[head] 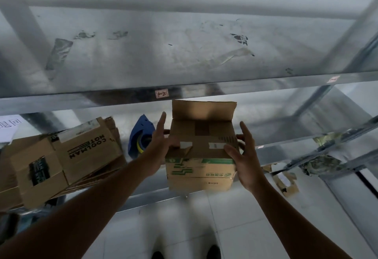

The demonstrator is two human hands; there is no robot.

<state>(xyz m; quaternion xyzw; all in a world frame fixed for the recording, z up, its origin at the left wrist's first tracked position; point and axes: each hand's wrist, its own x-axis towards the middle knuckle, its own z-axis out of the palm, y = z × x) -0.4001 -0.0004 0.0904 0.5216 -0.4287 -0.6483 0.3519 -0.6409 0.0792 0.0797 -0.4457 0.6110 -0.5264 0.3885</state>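
Observation:
A small cardboard box (201,136) with green print on its near side sits at the front edge of the middle metal shelf (151,197). Its far top flap stands up; the other flaps are down, with white tape bits on them. My left hand (158,146) grips the box's left side, thumb on the top and index finger pointing up. My right hand (247,156) grips the right side, thumb on the top edge and fingers curled round the far corner.
A blue tape dispenser (141,136) lies just left of the box. Flattened and stacked cardboard boxes (81,148) fill the shelf's left part. The bare upper shelf (143,58) overhangs closely. Cardboard scraps (286,183) lie lower right. My shoes (157,255) stand on white floor tiles.

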